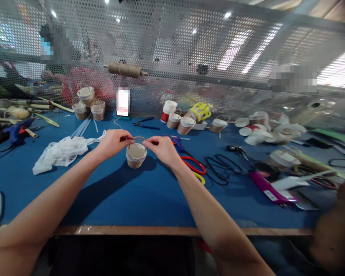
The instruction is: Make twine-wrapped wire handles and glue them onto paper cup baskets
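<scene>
A small twine-wrapped paper cup [136, 155] stands on the blue table [126, 199] in front of me. A thin twine handle [138, 138] arches over its rim. My left hand [114, 142] pinches the left end of that handle at the rim. My right hand [160, 147] pinches the right end. Both hands have their fingers closed on the twine, one on each side of the cup.
White cloth [60, 151] lies left. Finished twine cups [87, 101] and a phone [123, 101] stand at the back, a twine spool [124, 69] hangs on the mesh screen. Scissors [193, 164], black cable [221, 168], more cups [178, 119] and clutter fill the right. A person sits behind the mesh.
</scene>
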{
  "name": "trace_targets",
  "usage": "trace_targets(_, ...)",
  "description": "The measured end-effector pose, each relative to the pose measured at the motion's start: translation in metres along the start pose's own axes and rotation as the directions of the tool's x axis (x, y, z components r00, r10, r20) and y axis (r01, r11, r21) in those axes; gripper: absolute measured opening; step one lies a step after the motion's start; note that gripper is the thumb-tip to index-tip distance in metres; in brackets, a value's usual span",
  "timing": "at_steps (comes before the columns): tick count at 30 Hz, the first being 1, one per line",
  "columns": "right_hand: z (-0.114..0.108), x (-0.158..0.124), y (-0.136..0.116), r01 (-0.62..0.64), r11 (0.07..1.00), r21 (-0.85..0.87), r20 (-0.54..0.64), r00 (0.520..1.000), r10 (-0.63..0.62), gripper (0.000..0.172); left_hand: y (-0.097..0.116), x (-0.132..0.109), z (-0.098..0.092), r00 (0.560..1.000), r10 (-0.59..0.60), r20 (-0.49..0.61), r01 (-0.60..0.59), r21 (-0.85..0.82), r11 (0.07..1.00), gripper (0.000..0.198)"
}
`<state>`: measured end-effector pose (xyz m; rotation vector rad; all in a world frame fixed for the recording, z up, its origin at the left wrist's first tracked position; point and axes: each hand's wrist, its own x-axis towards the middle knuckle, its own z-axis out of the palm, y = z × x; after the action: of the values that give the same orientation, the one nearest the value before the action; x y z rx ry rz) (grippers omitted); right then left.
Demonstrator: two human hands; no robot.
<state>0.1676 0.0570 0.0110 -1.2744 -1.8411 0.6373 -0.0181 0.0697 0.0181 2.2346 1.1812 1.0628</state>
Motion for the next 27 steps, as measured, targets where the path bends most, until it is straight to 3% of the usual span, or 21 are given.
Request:
trace_targets(22, 0.004, 0.0009, 0.0039, 0.002, 0.999, -0.042, 0.028, 1.0, -0.001, 0.022, -0.0041, -0.005, 0.002, 1.0, 0.017, -0.02, -0.018, -0.033, 0.999, 0.007)
trace_targets(27, 0.0045, 0.0011, 0.005, 0.009, 0.999, -0.047, 0.029, 1.0, -0.008, 0.021, -0.0038, -0.005, 0.0015, 1.0, 0.002, 0.008, -0.003, 0.041, 0.999, 0.009)
